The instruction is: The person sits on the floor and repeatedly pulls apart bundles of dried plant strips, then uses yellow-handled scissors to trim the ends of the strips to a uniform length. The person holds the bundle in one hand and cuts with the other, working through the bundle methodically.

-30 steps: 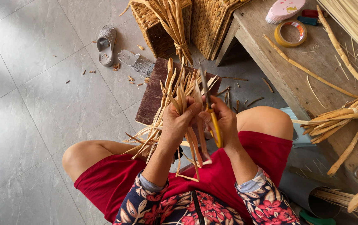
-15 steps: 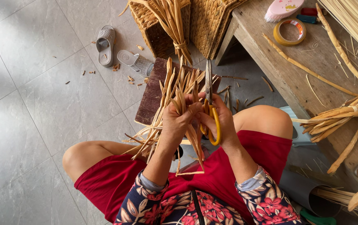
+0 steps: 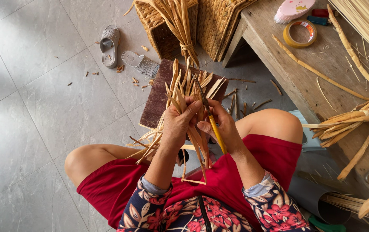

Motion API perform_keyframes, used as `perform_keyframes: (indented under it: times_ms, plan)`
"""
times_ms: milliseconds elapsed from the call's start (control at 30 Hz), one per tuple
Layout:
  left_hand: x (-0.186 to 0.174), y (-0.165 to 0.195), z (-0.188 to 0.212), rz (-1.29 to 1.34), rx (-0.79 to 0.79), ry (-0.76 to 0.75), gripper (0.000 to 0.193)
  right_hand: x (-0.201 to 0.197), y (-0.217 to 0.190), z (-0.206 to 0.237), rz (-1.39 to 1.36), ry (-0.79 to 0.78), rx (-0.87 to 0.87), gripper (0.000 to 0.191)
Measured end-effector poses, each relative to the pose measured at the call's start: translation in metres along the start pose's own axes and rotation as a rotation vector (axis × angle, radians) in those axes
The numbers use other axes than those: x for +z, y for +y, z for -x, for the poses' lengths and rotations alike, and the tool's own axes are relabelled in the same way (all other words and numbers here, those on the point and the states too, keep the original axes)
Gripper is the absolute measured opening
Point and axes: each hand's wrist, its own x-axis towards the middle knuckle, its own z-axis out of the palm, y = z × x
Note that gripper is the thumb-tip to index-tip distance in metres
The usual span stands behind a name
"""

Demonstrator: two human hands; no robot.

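Bright even daylight, soft faint shadows, sharp focus thru-out, slight wide-angle stretch at edges, no glare

free: grey floor (image 3: 34,111) left | blocked: wooden bench (image 3: 296,81) right, woven baskets (image 3: 180,25) ahead

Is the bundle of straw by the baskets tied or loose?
Tied. The bundle of straw has a straw band knotted around its narrow part, and the stalks fan out above it.

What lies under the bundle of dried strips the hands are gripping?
Under the bundle of dried strips lies a dark wooden board on the tiled floor; its middle is covered by strips.
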Motion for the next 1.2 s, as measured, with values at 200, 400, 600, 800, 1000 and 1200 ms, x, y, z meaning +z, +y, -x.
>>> perform_keyframes:
  times_ms: [200, 400, 600, 800, 1000, 1200]
  plan:
    - [0.000, -0.001, -0.001, -0.028, -0.019, 0.023, 0.019, -0.002, 0.002, 0.000, -0.053, -0.001, -0.004, 0.069]
    - [0.000, -0.002, -0.002, -0.003, -0.018, 0.007, 0.018, 0.000, 0.004, 0.002, -0.144, 0.044, -0.014, 0.065]
    - [0.002, -0.008, -0.001, -0.031, -0.002, -0.046, 0.015, 0.002, 0.000, 0.004, -0.272, 0.075, 0.046, 0.061]
    - [-0.006, 0.012, -0.006, -0.236, 0.170, -0.102, 0.026, -0.018, -0.007, -0.003, -0.275, 0.242, -0.117, 0.045]
    - [-0.015, 0.052, -0.021, -0.332, 0.128, -0.034, 0.021, -0.059, -0.022, 0.005, -0.409, 0.533, -0.210, 0.051]
    - [0.004, 0.027, -0.092, -1.063, 0.071, 0.029, 0.030, -0.056, -0.026, 0.003, -0.481, 0.504, -0.147, 0.051]
